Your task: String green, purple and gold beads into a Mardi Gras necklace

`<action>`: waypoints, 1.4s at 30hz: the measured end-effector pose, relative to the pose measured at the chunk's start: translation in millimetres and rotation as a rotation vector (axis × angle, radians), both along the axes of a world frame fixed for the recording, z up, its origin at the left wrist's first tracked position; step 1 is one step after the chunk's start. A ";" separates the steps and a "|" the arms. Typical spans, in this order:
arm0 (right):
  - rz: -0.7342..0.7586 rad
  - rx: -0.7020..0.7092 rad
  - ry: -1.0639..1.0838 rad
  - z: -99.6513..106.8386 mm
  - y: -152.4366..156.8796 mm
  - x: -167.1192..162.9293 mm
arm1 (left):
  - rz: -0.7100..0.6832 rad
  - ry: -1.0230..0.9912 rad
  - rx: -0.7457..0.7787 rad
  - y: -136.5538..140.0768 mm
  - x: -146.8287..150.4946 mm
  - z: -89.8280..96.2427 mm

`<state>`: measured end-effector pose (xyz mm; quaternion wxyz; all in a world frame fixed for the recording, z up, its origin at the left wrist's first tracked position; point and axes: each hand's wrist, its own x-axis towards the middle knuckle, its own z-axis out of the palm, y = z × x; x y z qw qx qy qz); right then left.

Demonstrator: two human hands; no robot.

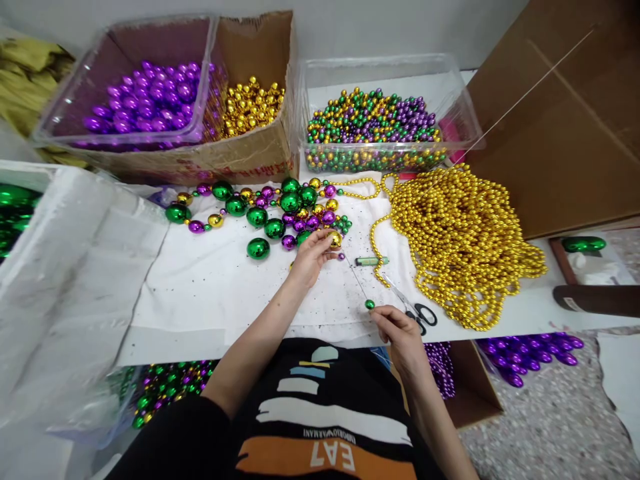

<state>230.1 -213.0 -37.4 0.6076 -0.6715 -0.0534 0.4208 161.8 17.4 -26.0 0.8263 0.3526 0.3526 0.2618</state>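
My left hand (pixel 311 259) pinches a shiny gold bead (pixel 335 239) over the white cloth. A small purple bead (pixel 341 256) is just below its fingertips. From there a thin string (pixel 356 277) runs taut down to my right hand (pixel 400 330), whose thumb and forefinger are closed on its end. At those fingertips a small green bead (pixel 369 304) sits on the string. Beyond my left hand lies a strand of large green, purple and gold beads (pixel 275 229). Black-handled scissors (pixel 424 316) and a green lighter-like stick (pixel 371 261) lie near my right hand.
A heap of gold bead chains (pixel 460 240) lies on the right. Behind stand a cardboard box (pixel 240 159) holding purple and gold beads and a clear tub (pixel 385 63) of mixed beads. A dark cylinder (pixel 595 300) is at the right edge. Under the table are more beads.
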 end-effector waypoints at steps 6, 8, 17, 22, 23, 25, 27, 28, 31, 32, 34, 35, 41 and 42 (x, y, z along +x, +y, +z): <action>0.000 -0.008 -0.001 -0.8 0.1 -0.6 | -0.021 0.007 0.057 -2.4 -1.6 2.1; 0.001 -0.006 0.000 -2.2 1.1 -0.8 | -0.060 -0.004 0.103 -4.2 -2.7 2.9; 0.009 -0.008 -0.060 -15.7 3.9 2.1 | -0.178 -0.054 0.168 -15.9 -4.6 0.4; 0.062 0.004 -0.114 -22.7 -2.0 9.8 | -0.242 -0.099 0.183 -17.0 -9.4 3.8; 0.071 0.006 -0.128 -23.5 -2.8 11.3 | -0.256 -0.104 0.198 -17.1 -10.6 5.4; 0.089 0.013 -0.158 -24.1 -3.5 13.6 | -0.288 -0.117 0.227 -17.2 -13.1 9.5; 0.100 0.028 -0.182 -23.0 -3.2 14.7 | -0.324 -0.142 0.234 -17.3 -15.3 14.0; 0.104 0.036 -0.192 -22.0 -2.7 14.9 | -0.335 -0.154 0.228 -17.4 -16.2 16.3; 0.123 0.049 -0.217 -18.0 -0.7 14.7 | -0.330 -0.169 0.194 -17.5 -17.7 21.5; 0.129 0.050 -0.221 -16.8 0.0 14.4 | -0.316 -0.167 0.184 -17.6 -17.9 22.5; 0.130 0.050 -0.219 -15.4 1.4 13.3 | -0.283 -0.158 0.169 -17.8 -18.0 23.3; 0.125 0.049 -0.216 -15.2 1.9 12.5 | -0.268 -0.153 0.162 -18.0 -18.1 23.3; 0.116 0.025 -0.178 -15.5 4.1 6.2 | -0.214 -0.118 0.134 -19.4 -18.5 20.4; 0.119 0.020 -0.178 -14.9 4.8 5.6 | -0.212 -0.101 0.135 -19.3 -18.4 19.6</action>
